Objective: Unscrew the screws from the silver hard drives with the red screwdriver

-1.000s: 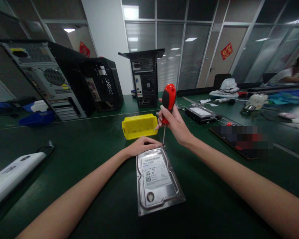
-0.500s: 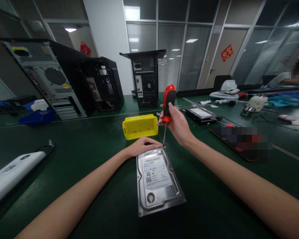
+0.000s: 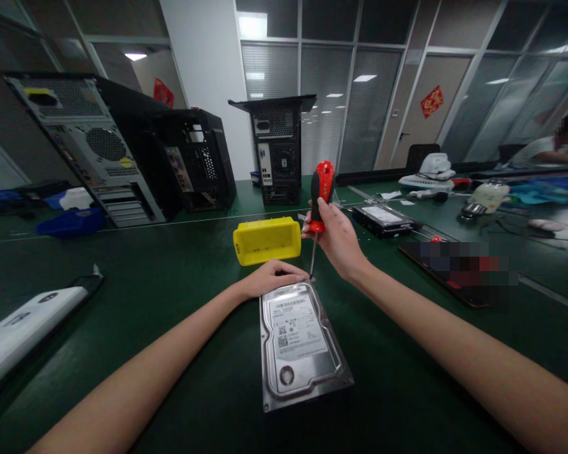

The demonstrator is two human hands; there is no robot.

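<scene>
A silver hard drive (image 3: 299,347) with a white label lies on the green table (image 3: 199,391). My left hand (image 3: 271,279) is curled against the drive's far edge, fingers reaching to its far right corner. The screwdriver (image 3: 322,189), with a red and black handle, stands nearly upright, its tip at that corner. Around the handle my right hand (image 3: 337,236) is closed, the thumb on its front. Just beyond my left hand is a yellow bin (image 3: 269,241) with a few tiny dark pieces inside.
Computer cases (image 3: 279,154) stand at the back and left. A white device (image 3: 28,328) lies at left. Another hard drive (image 3: 382,215) and a dark phone-like slab (image 3: 447,274) are at right. A person (image 3: 549,148) sits at far right.
The screwdriver handle has turned, showing more red on its front, and my right thumb has shifted slightly. The drive and my left hand have not moved. The person at far right shows more clearly.
</scene>
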